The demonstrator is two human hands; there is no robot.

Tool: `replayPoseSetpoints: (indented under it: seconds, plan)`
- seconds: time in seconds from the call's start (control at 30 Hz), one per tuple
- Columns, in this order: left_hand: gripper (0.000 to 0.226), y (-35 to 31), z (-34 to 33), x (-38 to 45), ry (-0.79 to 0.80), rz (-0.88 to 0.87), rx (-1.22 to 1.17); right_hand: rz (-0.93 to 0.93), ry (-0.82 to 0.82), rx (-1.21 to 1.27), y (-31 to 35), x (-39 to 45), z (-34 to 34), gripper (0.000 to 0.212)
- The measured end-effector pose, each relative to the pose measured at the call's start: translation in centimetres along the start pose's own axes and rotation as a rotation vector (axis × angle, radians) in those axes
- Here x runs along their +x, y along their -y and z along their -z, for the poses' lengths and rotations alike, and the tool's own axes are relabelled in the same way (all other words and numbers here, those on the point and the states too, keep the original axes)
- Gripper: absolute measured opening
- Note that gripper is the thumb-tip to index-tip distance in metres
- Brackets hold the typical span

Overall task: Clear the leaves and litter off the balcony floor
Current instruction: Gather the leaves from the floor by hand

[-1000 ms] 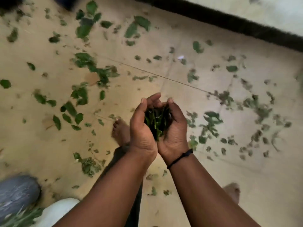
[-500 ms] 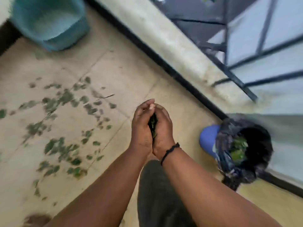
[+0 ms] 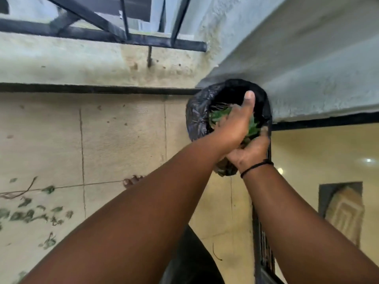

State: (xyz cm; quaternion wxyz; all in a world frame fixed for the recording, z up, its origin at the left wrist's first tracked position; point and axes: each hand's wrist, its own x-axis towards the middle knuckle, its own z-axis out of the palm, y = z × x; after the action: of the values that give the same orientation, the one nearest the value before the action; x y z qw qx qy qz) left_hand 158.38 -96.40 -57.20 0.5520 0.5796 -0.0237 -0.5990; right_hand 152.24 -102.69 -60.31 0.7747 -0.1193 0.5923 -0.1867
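Where the tiled floor point(image 3: 123, 140) meets the wall, a black bin bag point(image 3: 198, 115) stands open. Both hands reach into its mouth: the left hand point(image 3: 235, 124) and right hand point(image 3: 249, 153) cup green leaves point(image 3: 217, 116) between them, each grip curled around the bunch. More leaves point(image 3: 30, 214) lie scattered on the floor, well apart.

The fingers of the right hand point(image 3: 249, 152) are hidden behind the left hand point(image 3: 235, 124). Most of the bag's point(image 3: 196, 111) contents are covered. The floor leaves point(image 3: 26, 214) are blurred.
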Motion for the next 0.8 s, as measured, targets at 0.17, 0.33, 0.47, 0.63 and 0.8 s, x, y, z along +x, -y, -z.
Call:
replayPoseSetpoints:
  seconds: [0.17,0.33,0.47,0.63,0.8]
  plan:
    - [0.087,2.7,3.4,-4.2,-0.153,0.020,-0.098,0.143,-0.270,-0.387,0.4,-0.3,2.1,0.077]
    - [0.050,12.6,8.7,-12.0,-0.379,0.097,-0.038,0.707,0.161,-1.366,-7.4,-6.5,1.9,0.056]
    - [0.041,21.0,11.3,-19.8,-0.579,0.194,-0.089,0.582,0.795,-1.971,-16.7,-10.0,3.9,0.060]
    - [0.045,31.1,11.1,-29.9,-0.819,0.361,-0.133,0.522,1.557,-2.591,-28.4,-14.6,8.4,0.064]
    - [0.050,38.7,7.5,-37.3,-0.991,0.417,-0.414,0.385,1.918,-2.865,-36.5,-18.9,13.5,0.065]
